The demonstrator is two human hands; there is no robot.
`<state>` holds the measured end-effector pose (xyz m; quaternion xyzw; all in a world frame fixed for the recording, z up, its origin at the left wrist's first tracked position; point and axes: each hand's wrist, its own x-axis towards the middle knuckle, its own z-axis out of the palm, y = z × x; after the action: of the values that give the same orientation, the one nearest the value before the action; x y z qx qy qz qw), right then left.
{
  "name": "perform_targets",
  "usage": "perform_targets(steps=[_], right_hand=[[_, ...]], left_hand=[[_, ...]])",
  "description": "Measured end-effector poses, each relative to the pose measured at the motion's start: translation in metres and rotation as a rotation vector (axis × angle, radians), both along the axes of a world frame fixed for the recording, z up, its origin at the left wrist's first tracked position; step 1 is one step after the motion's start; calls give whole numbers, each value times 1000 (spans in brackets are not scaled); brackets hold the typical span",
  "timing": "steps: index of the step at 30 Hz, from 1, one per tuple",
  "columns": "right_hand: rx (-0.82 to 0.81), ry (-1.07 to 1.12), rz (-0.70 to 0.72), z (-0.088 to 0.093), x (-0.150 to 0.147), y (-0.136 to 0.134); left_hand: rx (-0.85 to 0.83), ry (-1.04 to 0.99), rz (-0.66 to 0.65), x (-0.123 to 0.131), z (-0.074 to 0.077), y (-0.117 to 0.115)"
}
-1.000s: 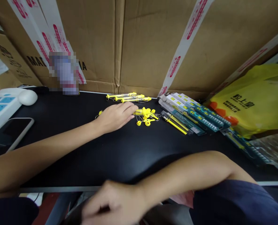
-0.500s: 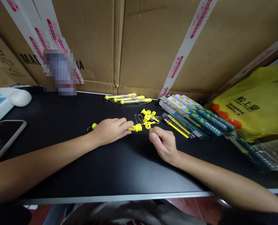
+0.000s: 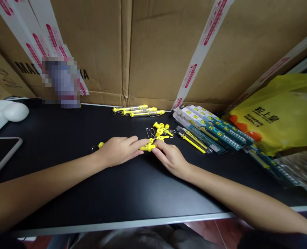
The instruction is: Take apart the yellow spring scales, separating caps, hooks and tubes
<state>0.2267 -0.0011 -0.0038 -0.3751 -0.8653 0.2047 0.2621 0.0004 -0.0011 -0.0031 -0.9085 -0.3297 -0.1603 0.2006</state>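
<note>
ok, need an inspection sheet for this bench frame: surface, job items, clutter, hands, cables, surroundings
Surface: black tabletop, pale front edge.
Job's things: yellow-capped tube between the hands; loose yellow parts and wire clips just behind it; three assembled tubes by the boxes.
Clutter: fanned retail packs, yellow bag, phone, white rounded object.
Hands: left hand closed over the tube; right hand fingertips at its yellow cap, grip unclear.
Cables: nothing seen.
Surroundings: taped cardboard boxes behind the table.

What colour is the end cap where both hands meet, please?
Bright yellow: the end cap shows clearly in the head view.
</note>
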Motion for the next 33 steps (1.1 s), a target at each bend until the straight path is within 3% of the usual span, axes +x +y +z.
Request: perform_targets(steps=[17, 33], right_hand=[[-127, 70, 86, 0, 2, 5], [22, 76, 166, -3, 4, 5]], left_hand=[[-22, 68, 21, 1, 1, 0], [-90, 92, -8, 1, 4, -2]])
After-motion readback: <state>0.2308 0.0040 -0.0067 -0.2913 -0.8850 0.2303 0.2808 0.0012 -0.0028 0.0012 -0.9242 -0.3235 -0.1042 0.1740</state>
